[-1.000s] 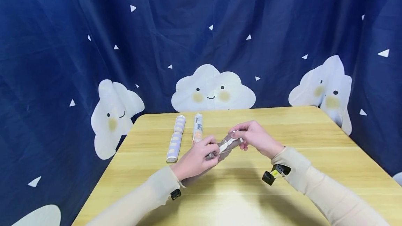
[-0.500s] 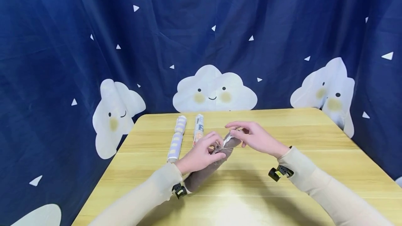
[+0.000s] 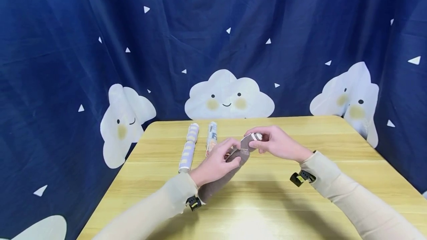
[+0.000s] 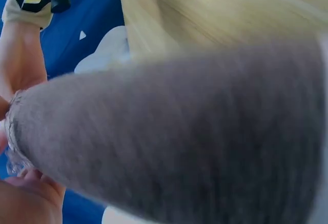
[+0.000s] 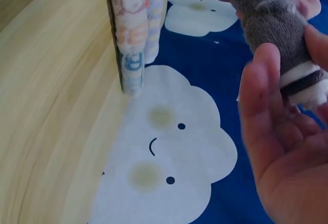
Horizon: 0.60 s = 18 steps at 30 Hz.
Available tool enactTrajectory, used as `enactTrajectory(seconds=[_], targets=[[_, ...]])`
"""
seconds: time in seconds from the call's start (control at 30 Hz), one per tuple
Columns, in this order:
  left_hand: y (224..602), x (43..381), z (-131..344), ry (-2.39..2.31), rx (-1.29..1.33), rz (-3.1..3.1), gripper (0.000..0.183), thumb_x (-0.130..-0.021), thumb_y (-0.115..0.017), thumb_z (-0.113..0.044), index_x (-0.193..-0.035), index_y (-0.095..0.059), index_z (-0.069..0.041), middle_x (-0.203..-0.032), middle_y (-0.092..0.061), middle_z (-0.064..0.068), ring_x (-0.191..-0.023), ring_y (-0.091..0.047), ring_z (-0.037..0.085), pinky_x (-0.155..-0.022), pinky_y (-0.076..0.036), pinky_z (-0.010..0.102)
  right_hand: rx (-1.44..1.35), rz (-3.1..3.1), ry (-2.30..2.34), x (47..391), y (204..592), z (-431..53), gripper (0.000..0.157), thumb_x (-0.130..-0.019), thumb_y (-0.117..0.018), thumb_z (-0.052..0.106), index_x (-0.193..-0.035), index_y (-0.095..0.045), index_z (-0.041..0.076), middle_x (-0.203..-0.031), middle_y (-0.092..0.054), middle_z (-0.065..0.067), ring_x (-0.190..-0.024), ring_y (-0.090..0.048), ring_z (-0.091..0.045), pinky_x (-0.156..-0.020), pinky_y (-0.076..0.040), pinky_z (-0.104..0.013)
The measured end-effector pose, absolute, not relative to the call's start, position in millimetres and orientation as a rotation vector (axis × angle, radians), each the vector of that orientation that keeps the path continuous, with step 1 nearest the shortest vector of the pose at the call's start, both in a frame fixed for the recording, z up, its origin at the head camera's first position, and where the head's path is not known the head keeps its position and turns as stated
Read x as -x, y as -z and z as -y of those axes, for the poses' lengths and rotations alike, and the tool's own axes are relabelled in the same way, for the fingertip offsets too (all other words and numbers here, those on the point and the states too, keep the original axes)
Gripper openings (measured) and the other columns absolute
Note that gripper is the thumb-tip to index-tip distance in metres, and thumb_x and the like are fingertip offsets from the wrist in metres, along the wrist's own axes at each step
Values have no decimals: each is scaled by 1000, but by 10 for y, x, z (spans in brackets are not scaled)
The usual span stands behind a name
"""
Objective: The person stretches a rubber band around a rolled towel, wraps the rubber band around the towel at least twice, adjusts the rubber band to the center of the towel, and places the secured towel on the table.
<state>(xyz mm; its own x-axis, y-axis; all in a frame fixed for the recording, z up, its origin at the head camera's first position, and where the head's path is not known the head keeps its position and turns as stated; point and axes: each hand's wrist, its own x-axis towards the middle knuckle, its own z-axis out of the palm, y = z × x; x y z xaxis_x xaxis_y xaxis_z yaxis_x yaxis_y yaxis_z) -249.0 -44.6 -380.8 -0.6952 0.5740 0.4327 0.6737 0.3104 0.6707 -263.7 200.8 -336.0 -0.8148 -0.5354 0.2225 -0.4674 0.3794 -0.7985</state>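
Observation:
A grey-brown rolled towel [image 3: 218, 186] of fuzzy cloth slants between both hands above the table. My left hand [image 3: 217, 162] grips its thicker part near the middle, with fingers and thumb curled around a folded cloth edge. At the upper end, my right hand [image 3: 278, 143] pinches the narrower part between thumb and fingers. White and dark bands mark that end of the towel [image 5: 277, 29] in the right wrist view. The thick near end fills much of the left wrist view, where a bit of clear, crinkled material [image 4: 18, 162] shows by the fingers.
Left of the hands lie a lilac roll [image 3: 187, 155] with pale yellow patches and a white printed roll [image 3: 212, 130], partly behind my left hand. They rest on the wooden table [image 3: 320, 188]. A dark blue curtain [image 3: 200, 25] with clouds stands behind it.
The left hand has shifted its grip, and the thick grey-brown cloth now shows below it. The white strip along the roll is gone from sight; a striped end shows at the right hand.

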Motion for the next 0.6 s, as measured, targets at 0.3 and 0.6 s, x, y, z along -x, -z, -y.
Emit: enactTrajectory(seconds=[0.3,0.6], targets=[[3859,2428,375,803,1088,2395,37,-97,-66,-26,-132,-59,-18,-121,-63,1,-101,-63,11,-80,-55,22,741,-2665,1483,2648,3413,-1949,16,-94,-71,20,-107,-74,12,-87,-71,-7,-68,-67,-21,-62,-57,-31],[3843,2422,342,669,1144,2564,18,-97,-63,-17,-115,-62,-20,-103,-49,-2,-77,-53,5,-61,-45,12,659,-2765,1413,2593,3461,-1862,8,-91,-70,12,-96,-77,10,-79,-70,-3,-62,-62,-17,-55,-53,-27]])
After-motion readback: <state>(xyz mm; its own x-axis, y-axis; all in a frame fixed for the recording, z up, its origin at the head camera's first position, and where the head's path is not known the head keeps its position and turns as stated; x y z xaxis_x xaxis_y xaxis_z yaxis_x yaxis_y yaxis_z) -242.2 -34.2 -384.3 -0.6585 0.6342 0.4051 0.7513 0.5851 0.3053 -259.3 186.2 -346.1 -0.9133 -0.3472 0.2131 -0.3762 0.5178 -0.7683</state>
